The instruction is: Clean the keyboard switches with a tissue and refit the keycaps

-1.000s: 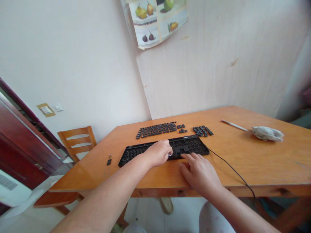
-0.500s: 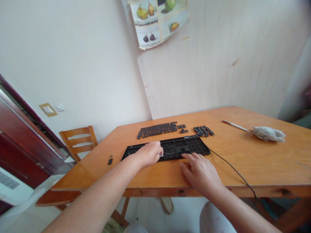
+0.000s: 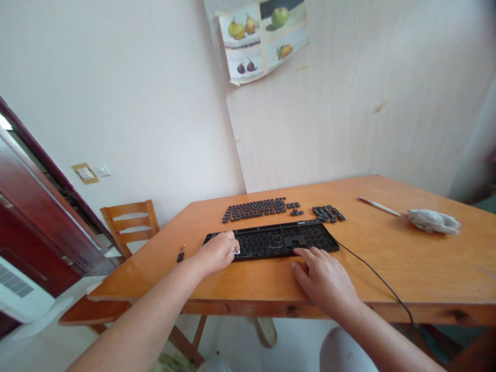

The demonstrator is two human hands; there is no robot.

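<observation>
A black keyboard frame (image 3: pixel 279 239) with its keycaps removed lies on the wooden table (image 3: pixel 406 263). My left hand (image 3: pixel 217 253) is closed in a fist over the frame's left end, pinching a small white thing that I cannot make out. My right hand (image 3: pixel 323 276) lies flat on the table with fingers stretched, its fingertips touching the frame's front edge. Behind the frame, removed black keycaps (image 3: pixel 256 208) are laid out in rows, with a smaller group of keycaps (image 3: pixel 328 213) to the right.
The keyboard's black cable (image 3: pixel 372 274) runs right and over the table's front edge. A white pen (image 3: pixel 377 206) and a crumpled grey cloth (image 3: pixel 433 220) lie at the right. A small black tool (image 3: pixel 180 254) sits near the left edge. A wooden chair (image 3: pixel 129 225) stands at the left.
My left hand has slid leftwards along the keyboard frame, from its middle to its left end. My right hand has stayed in place.
</observation>
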